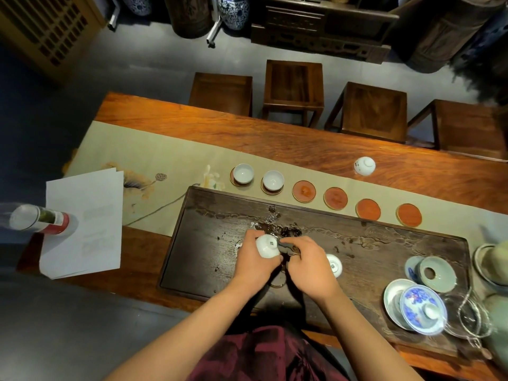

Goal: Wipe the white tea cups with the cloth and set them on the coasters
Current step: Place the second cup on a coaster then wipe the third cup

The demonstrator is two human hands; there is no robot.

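My left hand (254,264) curls round a white tea cup (267,245), holding it upside down above the dark carved tea tray (209,243). My right hand (308,266) pinches a dark cloth (286,246) against the cup's side. Just right of my right hand another white cup (334,265) lies upturned on the tray.

The tray sits at the near edge of a long reddish wooden table (302,144), and its middle looks wet and speckled. Beyond its far edge a pale runner (154,149) with a painted lotus crosses the table, carrying a row of six round coasters. The two leftmost coasters each bear an upright white cup (243,173) (273,180); the other four, reddish with gold rims (304,191) (335,198) (368,209) (409,215), are bare. One more upturned cup (364,166) rests on the bare wood farther back.

At the tray's right end stand a blue-and-white lidded bowl (422,309) and a celadon strainer (437,274). On the left lie white papers (82,224) and a bottle (38,218). Four dark wooden stools (293,83) line the far side, on a grey floor, with blue-and-white vases (233,11) and carved dark furniture (324,23) behind
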